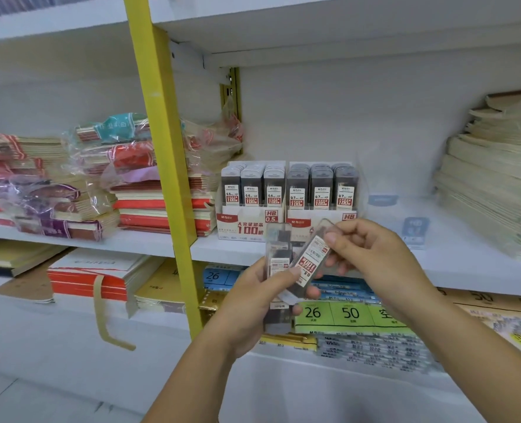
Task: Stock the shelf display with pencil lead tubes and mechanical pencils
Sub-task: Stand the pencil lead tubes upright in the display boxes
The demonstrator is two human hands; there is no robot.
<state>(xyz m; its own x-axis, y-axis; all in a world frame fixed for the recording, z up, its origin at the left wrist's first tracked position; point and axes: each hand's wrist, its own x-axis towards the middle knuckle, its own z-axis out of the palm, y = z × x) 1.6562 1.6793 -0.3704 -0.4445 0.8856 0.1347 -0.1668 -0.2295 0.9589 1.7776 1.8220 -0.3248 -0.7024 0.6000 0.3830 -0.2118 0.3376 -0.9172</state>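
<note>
Two white display boxes stand side by side on the middle shelf, the 0.5 box point(247, 221) on the left and the 0.7 box point(322, 213) on the right, each packed with rows of dark lead tubes with red and white labels. In front of them, my left hand point(253, 303) grips an upright clear lead tube point(278, 264). My right hand point(372, 254) pinches a second, tilted lead tube point(309, 264) labelled 0.5 by its upper end. The two tubes overlap just below the boxes.
A yellow upright post point(164, 154) divides the shelving. Wrapped notebook packs point(100, 175) lie left of it and a tall notebook stack point(494, 178) at the right. Small clear price holders point(415, 230) sit on the shelf point(467, 264). Paper pads point(351, 315) fill the lower shelf.
</note>
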